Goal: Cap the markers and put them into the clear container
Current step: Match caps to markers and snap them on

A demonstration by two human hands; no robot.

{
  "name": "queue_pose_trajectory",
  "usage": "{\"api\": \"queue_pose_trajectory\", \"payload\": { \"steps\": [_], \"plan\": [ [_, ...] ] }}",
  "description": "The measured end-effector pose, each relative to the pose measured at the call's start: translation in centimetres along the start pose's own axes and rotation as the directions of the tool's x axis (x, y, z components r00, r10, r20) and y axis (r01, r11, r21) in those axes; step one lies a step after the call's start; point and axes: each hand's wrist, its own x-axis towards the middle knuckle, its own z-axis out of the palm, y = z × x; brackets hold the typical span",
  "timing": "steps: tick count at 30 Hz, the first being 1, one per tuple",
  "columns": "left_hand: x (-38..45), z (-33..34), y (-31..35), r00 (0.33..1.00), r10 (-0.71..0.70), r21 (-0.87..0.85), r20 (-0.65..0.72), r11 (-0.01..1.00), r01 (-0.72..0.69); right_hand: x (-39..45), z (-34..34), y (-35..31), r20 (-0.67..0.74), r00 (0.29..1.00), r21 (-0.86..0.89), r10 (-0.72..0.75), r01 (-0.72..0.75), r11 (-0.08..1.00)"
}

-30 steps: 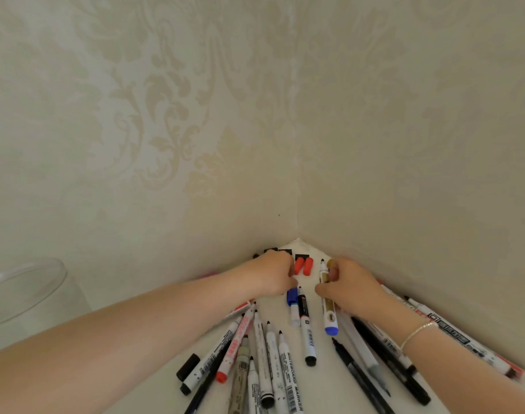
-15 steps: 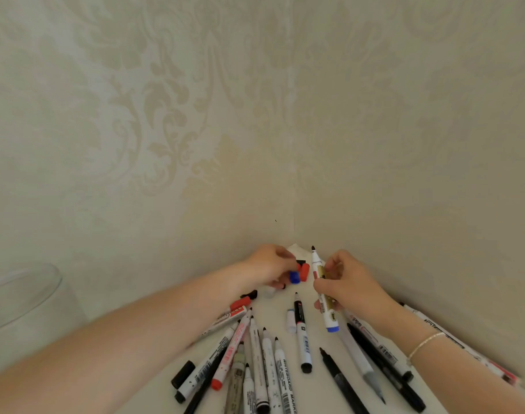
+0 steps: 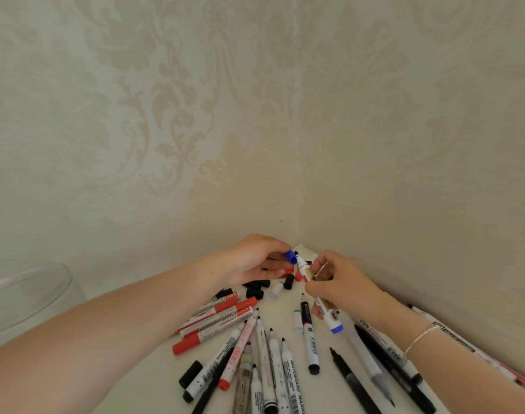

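Up by the wall corner, our left hand [image 3: 255, 259] has lifted the blue cap [image 3: 290, 256] to the tip of the blue-ended marker [image 3: 318, 294], fingers pinching it. Our right hand [image 3: 339, 282] grips the barrel; capping comes next, while the clear container [image 3: 31, 291] waits far left.

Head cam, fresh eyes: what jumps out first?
The two hands meeting near the wall corner: the left hand pinches a blue cap right at the tip of a blue-ended marker that the right hand grips. Below them, a fan of uncapped markers and loose black caps litters the white table. The clear container sits at far left.
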Motion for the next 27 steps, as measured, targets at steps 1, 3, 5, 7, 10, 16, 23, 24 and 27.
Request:
{"api": "queue_pose_trajectory", "payload": {
  "steps": [1,3,5,7,10,16,23,24,27],
  "plan": [
    [0.0,0.1,-0.1,1.000,-0.002,0.012,-0.001,1.000,0.002,0.0,0.0,0.0,0.005,1.000,-0.010,0.007,-0.007,1.000],
    [0.0,0.1,-0.1,1.000,-0.004,0.013,-0.014,1.000,0.004,-0.2,0.0,-0.1,0.020,1.000,0.020,0.024,-0.024,1.000],
    [0.0,0.1,-0.1,0.999,-0.001,-0.015,-0.037,1.000,0.000,-0.4,-0.1,-0.3,0.031,0.999,0.061,0.028,-0.030,0.998],
    [0.1,0.1,0.0,0.998,0.003,-0.034,-0.058,0.999,-0.005,-0.5,-0.2,-0.4,0.032,0.999,0.062,0.026,-0.028,0.998],
    [-0.1,0.4,0.2,1.000,0.010,0.001,-0.023,1.000,-0.010,-0.5,-0.3,-0.3,0.024,1.000,-0.011,0.013,-0.013,1.000],
    [0.0,0.5,0.3,0.998,0.053,0.163,-0.017,0.985,-0.049,-0.2,-0.3,0.1,-0.127,0.989,0.010,-0.080,0.082,0.997],
    [-0.8,-0.2,0.9,0.999,-0.028,0.067,0.043,0.997,0.026,-0.8,-0.7,-1.2,-0.139,0.968,0.007,-0.208,0.211,0.977],
    [-0.9,-0.2,0.9,0.999,-0.023,0.068,0.036,0.997,0.021,-0.7,-0.8,-1.2,-0.141,0.968,0.002,-0.207,0.209,0.978],
    [-0.9,-0.4,1.0,1.000,-0.011,0.072,0.027,0.997,0.009,-0.6,-0.8,-1.2,-0.170,0.965,-0.006,-0.198,0.200,0.980]
  ]
}}
